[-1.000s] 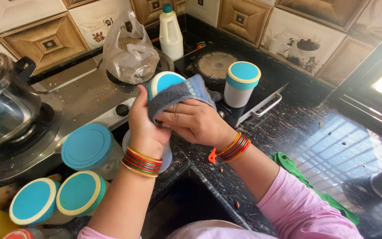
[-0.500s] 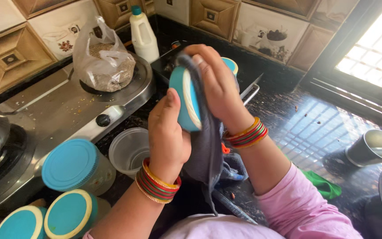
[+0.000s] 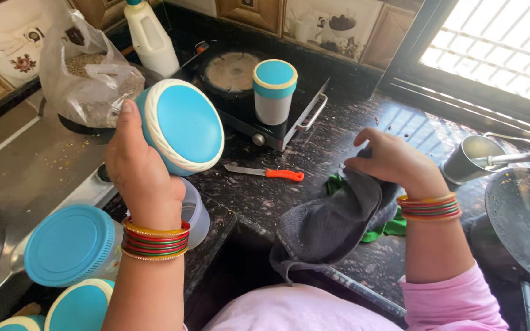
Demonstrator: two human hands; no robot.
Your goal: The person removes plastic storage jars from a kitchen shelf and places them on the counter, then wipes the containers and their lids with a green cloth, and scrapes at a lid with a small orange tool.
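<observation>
while my left hand (image 3: pixel 139 175) holds the blue-lidded container (image 3: pixel 179 125) tilted above the tabletop (image 3: pixel 351 122), grip closed round its body, my right hand (image 3: pixel 394 162) pinches the grey cloth (image 3: pixel 332 220) on the tabletop edge. wiping of this one looks about done; three blue-lidded jars (image 3: pixel 69 245) wait lower left. white bottle (image 3: pixel 149 38) and clear grain bag (image 3: pixel 87 73) at back, labels unreadable.

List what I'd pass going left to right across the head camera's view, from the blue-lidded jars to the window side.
blue-lidded jar → left hand holding a blue lid → orange-handled knife → grey cloth → right hand gripping that cloth → steel cup → dark pan
</observation>
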